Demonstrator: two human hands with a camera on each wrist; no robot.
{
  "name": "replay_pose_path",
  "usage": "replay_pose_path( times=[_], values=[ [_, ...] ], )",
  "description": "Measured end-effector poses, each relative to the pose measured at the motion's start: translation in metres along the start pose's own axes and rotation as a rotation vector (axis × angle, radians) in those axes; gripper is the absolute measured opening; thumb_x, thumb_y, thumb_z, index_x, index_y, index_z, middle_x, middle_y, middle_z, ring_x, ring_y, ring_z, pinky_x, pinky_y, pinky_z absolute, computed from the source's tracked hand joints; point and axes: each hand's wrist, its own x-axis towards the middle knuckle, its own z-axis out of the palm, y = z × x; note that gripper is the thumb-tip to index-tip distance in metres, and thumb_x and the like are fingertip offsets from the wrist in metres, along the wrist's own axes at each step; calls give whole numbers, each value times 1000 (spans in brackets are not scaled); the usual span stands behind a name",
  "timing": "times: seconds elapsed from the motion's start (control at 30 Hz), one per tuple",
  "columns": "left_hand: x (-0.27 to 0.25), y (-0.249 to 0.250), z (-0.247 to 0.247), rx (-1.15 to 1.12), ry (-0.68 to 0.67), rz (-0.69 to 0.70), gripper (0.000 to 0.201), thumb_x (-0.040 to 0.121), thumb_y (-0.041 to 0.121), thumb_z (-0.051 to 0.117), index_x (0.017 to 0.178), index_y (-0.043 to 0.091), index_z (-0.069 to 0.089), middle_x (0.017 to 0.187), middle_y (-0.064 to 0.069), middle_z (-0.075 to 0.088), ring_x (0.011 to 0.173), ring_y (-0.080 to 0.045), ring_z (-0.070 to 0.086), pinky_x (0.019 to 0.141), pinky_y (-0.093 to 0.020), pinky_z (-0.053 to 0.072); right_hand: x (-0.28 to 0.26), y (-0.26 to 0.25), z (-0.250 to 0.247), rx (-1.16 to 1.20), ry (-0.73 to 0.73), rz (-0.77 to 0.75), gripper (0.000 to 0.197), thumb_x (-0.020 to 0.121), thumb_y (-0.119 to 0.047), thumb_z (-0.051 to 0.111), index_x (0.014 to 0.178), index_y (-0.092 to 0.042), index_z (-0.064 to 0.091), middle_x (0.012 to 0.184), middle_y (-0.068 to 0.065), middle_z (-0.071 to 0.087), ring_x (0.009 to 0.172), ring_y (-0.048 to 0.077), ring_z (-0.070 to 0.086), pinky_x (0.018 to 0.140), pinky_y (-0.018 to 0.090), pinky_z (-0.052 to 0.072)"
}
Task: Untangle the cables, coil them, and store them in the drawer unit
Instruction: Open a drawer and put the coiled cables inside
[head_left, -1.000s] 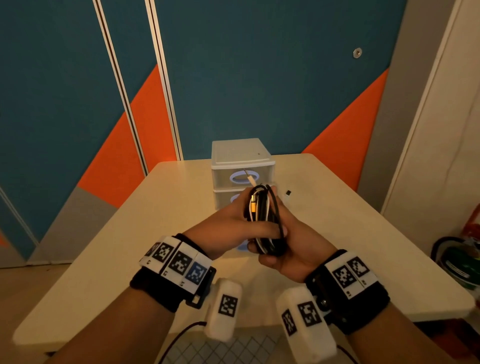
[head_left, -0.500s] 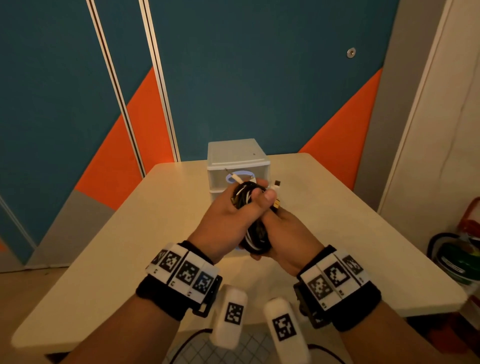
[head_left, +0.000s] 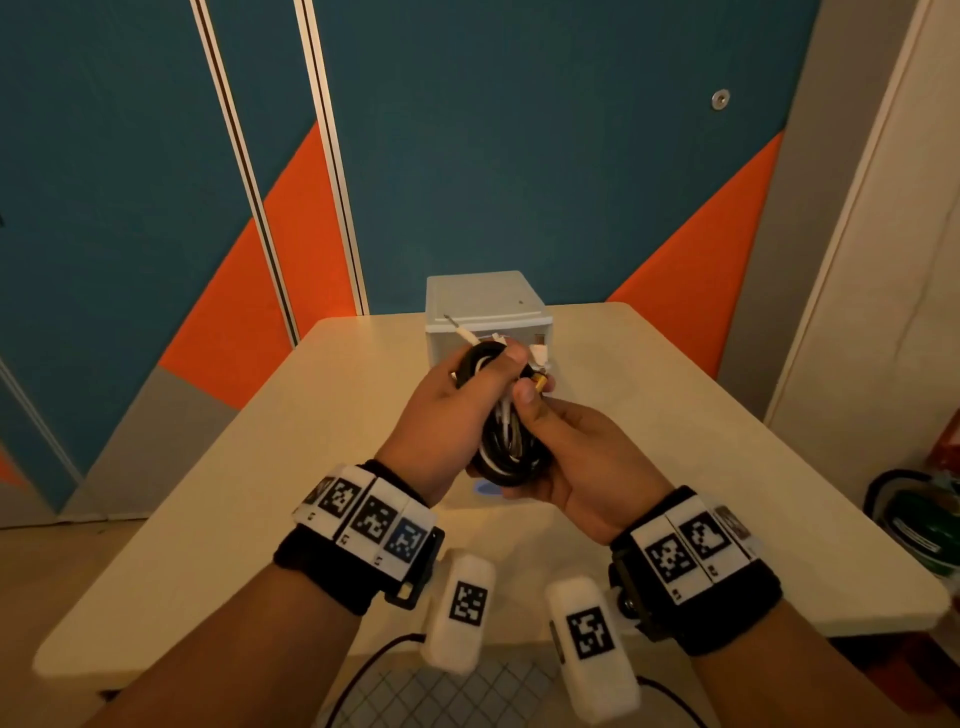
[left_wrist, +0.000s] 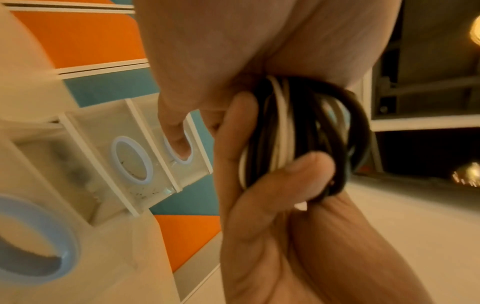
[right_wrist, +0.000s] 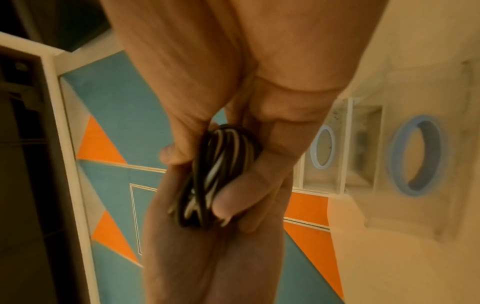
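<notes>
A coil of black and white cables (head_left: 506, 449) is held upright between both hands above the cream table (head_left: 218, 519), just in front of the white drawer unit (head_left: 483, 299). My left hand (head_left: 498, 364) grips the coil's top from the left, thumb over it. My right hand (head_left: 530, 400) holds it from the right and below, thumb near a gold plug (head_left: 540, 384). White plug ends (head_left: 540, 353) stick out on top. The coil (left_wrist: 298, 133) shows in the left wrist view and, as the coil (right_wrist: 221, 174), in the right wrist view. A blue-ringed drawer front (head_left: 485, 491) shows below the hands.
The drawer unit (left_wrist: 130, 156) has blue ring handles (right_wrist: 415, 156) on translucent fronts. Teal and orange wall panels stand behind the table. A green and black object (head_left: 924, 519) sits on the floor at the right. A thin black cable (head_left: 384, 649) hangs below the table's near edge.
My left hand has shifted from the coil's side up over its top. The coil has tilted and moved slightly further from me, toward the drawer unit. Both hands kept hold.
</notes>
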Motion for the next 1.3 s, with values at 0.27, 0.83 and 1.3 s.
replay_pose_path(
  times=[0.27, 0.83, 1.3],
  values=[
    [6, -8, -4, 127, -40, -69, 28, 95, 33, 64, 116, 15, 70, 104, -5, 77, 100, -18, 73, 89, -32, 56, 7, 7, -11, -48, 20, 53, 59, 78, -46, 63, 119, -3, 63, 102, 18, 74, 94, 37, 72, 50, 23, 52],
    [97, 39, -51, 1346, 85, 300, 43, 102, 54, 37, 120, 28, 65, 126, 0, 66, 115, -25, 60, 87, -31, 42, 63, 0, -41, -316, 170, 459, 36, 93, -22, 65, 118, 4, 60, 86, 13, 68, 70, 21, 68, 50, 29, 59],
    [131, 20, -64, 1692, -236, 98, 53, 109, 44, 25, 156, 22, 32, 160, -7, 36, 145, -28, 35, 118, -38, 27, 146, -5, -64, -993, 118, 669, 46, 84, -32, 73, 119, -2, 64, 122, 14, 65, 114, 31, 62, 101, 44, 51]
  ],
)
